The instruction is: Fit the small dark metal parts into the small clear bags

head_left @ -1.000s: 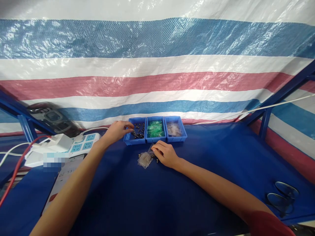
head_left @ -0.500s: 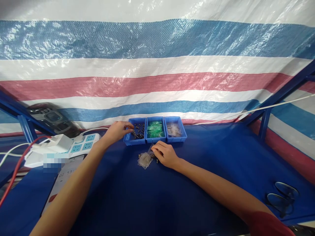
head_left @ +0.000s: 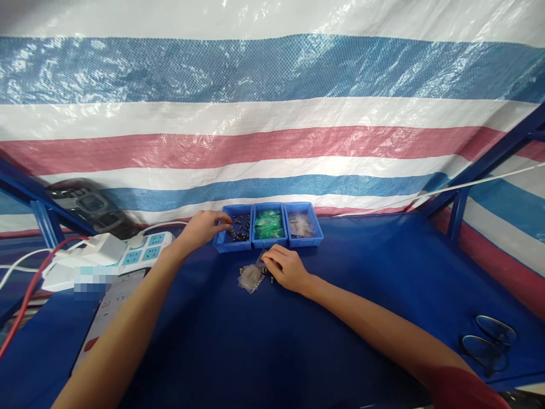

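Note:
Three blue bins stand side by side against the striped sheet. The left bin (head_left: 233, 246) holds several small dark screws, the middle one (head_left: 269, 242) green packets, and the right one (head_left: 305, 242) clear packets. My left hand (head_left: 205, 228) reaches over the left bin's left edge, its fingers pinched together; what they hold is too small to name. In front of the middle bin, my right hand (head_left: 287, 267) is closed on something I cannot make out, beside a clear plastic bag (head_left: 251, 277). A few small screws (head_left: 272, 279) lie beside the bag and under the right fingertips.
A white power strip (head_left: 142, 254) with plugs and cables lies at the left, near a phone (head_left: 108, 309) partly behind my left forearm. Eyeglasses (head_left: 487, 343) rest at the right. Blue frame posts (head_left: 457, 215) stand at both sides.

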Motion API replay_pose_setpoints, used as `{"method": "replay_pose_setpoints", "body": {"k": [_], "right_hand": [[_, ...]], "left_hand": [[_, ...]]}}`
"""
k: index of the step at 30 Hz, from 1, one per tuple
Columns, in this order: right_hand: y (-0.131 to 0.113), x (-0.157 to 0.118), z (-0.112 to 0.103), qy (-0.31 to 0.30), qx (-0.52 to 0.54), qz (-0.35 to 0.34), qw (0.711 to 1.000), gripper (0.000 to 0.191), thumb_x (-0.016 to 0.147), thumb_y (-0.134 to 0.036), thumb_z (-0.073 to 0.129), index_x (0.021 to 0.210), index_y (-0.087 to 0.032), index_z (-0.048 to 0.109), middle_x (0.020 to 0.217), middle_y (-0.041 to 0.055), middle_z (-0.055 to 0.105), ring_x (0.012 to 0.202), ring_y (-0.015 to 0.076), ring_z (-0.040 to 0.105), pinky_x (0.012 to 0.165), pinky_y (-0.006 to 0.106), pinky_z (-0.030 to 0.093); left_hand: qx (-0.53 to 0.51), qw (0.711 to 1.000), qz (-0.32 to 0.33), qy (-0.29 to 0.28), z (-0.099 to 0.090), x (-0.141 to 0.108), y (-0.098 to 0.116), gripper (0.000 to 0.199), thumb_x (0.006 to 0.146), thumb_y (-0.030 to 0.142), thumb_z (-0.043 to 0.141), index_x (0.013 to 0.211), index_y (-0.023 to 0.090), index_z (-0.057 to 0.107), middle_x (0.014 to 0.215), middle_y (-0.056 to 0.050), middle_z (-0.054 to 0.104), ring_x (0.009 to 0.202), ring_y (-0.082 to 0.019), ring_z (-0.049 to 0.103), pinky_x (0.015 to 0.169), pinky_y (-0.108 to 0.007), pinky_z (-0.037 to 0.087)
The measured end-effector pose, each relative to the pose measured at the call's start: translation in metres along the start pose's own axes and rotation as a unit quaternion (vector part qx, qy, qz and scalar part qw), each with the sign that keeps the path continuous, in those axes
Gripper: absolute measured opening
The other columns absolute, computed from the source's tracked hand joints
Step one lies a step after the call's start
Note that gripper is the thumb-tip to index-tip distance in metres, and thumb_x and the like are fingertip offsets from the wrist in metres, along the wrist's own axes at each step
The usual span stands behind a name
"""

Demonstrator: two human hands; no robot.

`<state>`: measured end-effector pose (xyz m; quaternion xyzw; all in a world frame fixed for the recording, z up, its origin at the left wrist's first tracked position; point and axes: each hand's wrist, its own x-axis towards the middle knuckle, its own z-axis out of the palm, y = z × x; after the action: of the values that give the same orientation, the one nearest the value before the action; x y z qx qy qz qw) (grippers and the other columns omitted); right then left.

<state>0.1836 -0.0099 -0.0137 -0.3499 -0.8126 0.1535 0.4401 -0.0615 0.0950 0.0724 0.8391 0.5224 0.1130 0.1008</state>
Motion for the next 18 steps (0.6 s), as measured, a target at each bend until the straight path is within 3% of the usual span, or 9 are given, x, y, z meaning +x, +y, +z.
{"method": "replay_pose_setpoints", "body": {"k": [18], "right_hand": [[0.0000, -0.0002, 0.0002, -0.003, -0.001, 0.001, 1.000, 0.024, 0.095, -0.023, 0.038, 0.092, -0.017, 0.061, 0.086, 0.0057, 0.061, 0.068, 0.0129, 0.057, 0.064, 0.024, 0.047]], "left_hand": [[0.003, 1.000, 0.003, 0.001, 0.0020, 0.0003, -0.0044, 0.030, 0.077, 0.043, 0.053, 0.090, 0.023, 0.070, 0.092, -0.001, 0.072, 0.083, -0.021, 0.063, 0.075, -0.027, 0.044]]}}
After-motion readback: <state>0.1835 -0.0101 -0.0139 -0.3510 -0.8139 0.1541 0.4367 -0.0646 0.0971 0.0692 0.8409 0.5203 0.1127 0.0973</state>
